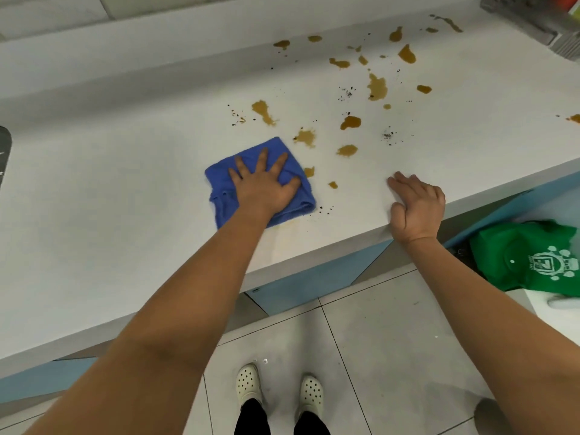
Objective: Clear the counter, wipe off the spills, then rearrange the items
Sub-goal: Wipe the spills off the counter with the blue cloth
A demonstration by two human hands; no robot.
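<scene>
A folded blue cloth (295, 196) lies on the white counter (110, 196). My left hand (263, 183) presses flat on it with fingers spread. Brown liquid spills (376, 86) and dark specks (387, 135) are scattered over the counter to the right of and behind the cloth. One small brown spot (309, 171) touches the cloth's right edge. A faint yellowish smear (282, 237) shows on the counter just in front of the cloth. My right hand (417, 205) rests on the counter's front edge, fingers on top and loosely bent, thumb over the edge.
A grey rack or basket (546, 23) sits at the far right back corner. A dark object (3, 152) pokes in at the left edge. A green bag (530, 259) lies below the counter on the right. Blue cabinet fronts (314, 284) and a tiled floor are underneath.
</scene>
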